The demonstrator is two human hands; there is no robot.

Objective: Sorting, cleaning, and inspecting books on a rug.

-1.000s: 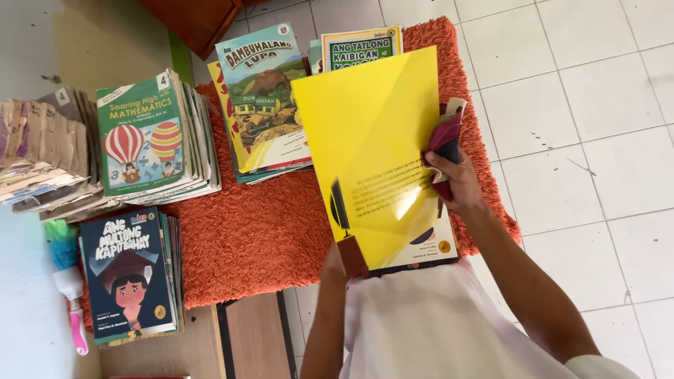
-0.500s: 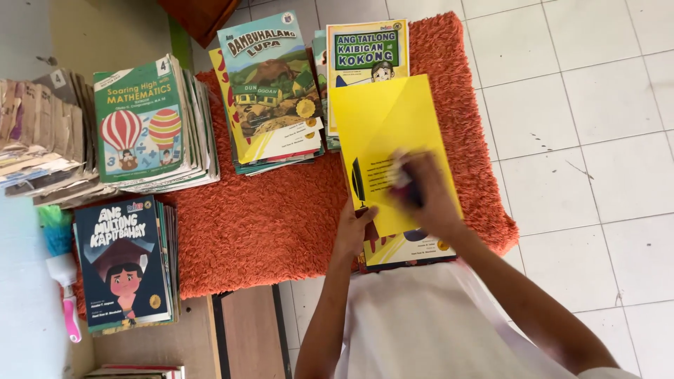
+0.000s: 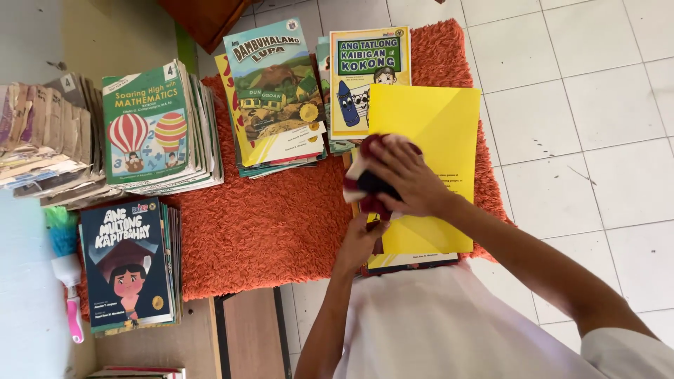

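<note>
View from above, looking down at an orange shag rug (image 3: 281, 224) laid over pale floor tiles (image 3: 583, 119). At centre right of the frame the right hand (image 3: 411, 179) is closed over a bunched dark red and white cloth (image 3: 365, 184), pressing it flat against a yellow book cover (image 3: 428, 133); the flat contact suits a wiping stroke, though this is a judgement. The left hand (image 3: 361, 238) sits at the lower left edge of the same book, apparently steadying it so it does not slide on the pile; its fingers are partly hidden under the cloth, so whether they grip the edge cannot be told. The yellow book lies on top of at least one other book, whose edge shows below it. Further books stand in separate stacks: a crayon-cover book (image 3: 368, 77) just above the yellow one, a landscape-cover stack (image 3: 277, 98) at upper centre, a balloon-cover stack (image 3: 151, 130) at upper left, a stack with a capped cartoon figure (image 3: 126, 263) at lower left. A worn paper pile (image 3: 42, 140) lies at far left, with a small pink-handled brush (image 3: 70, 281) below it.
</note>
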